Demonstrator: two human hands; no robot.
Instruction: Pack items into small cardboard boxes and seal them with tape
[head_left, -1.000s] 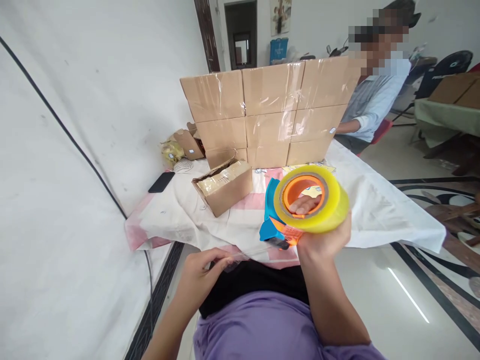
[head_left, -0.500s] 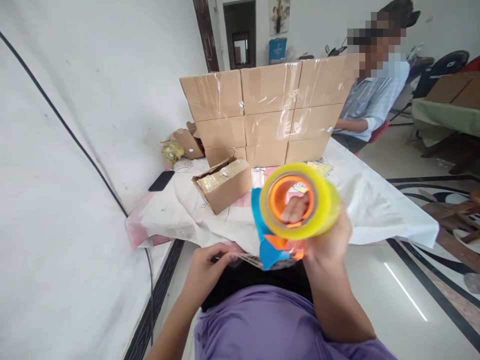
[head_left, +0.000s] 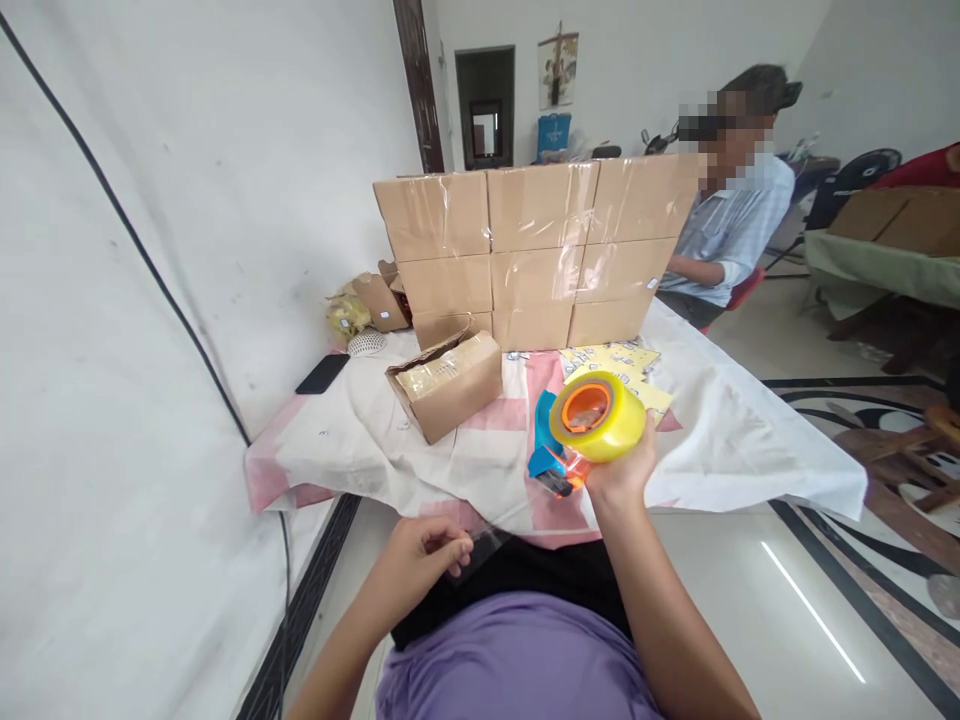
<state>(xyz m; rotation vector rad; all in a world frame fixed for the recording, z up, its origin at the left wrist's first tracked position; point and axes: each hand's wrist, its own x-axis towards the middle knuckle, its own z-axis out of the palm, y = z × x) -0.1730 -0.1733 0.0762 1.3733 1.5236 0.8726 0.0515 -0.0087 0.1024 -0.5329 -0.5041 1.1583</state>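
My right hand [head_left: 621, 470] grips a tape dispenser [head_left: 581, 425] with a blue and orange frame and a yellow roll, held over the near edge of the cloth-covered table [head_left: 742, 440]. Down by my lap, my left hand [head_left: 420, 570] pinches a short strip of clear tape [head_left: 484, 548]. A small cardboard box [head_left: 446, 382] with its flap partly open lies on the cloth, left of the dispenser.
A stack of taped cardboard boxes [head_left: 536, 250] stands at the back of the table. Behind it on the right sits another person [head_left: 724, 215]. A black phone [head_left: 322, 373] lies at the table's left, and printed sheets [head_left: 619, 362] lie under the dispenser. A black cable runs down the left wall.
My right hand has moved the dispenser forward and away from the camera. The strip in my left hand has come free of the dispenser.
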